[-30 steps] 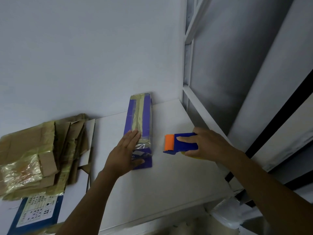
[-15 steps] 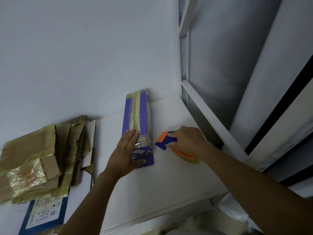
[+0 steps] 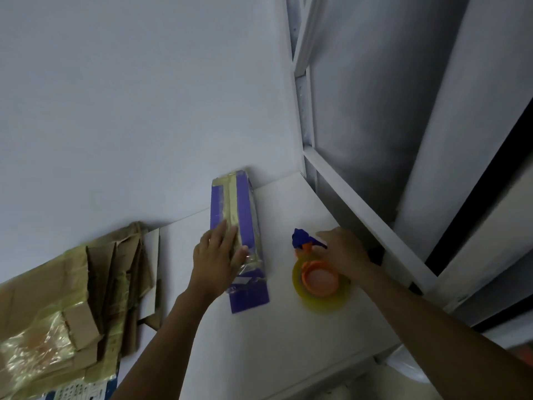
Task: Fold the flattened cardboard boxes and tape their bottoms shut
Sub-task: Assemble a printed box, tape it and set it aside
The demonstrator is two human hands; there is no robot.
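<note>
A long purple box (image 3: 245, 215) with yellowish tape along its top lies on the white table (image 3: 259, 342), its far end against the wall. My left hand (image 3: 216, 258) rests flat on the near part of the box, fingers straight. To the right, a tape dispenser (image 3: 317, 277) with a blue handle, orange hub and yellowish tape roll lies on its side on the table. My right hand (image 3: 343, 252) is on the dispenser's handle, fingers curled over it.
A stack of flattened brown cardboard boxes (image 3: 72, 298) with old tape lies at the left, over a blue and white printed sheet (image 3: 80, 392). A white wall stands behind the table. White metal shelf framing (image 3: 360, 209) borders the right side.
My right hand has set the tape dispenser down on its side on the table, further right of the box. My left hand has stayed on the box.
</note>
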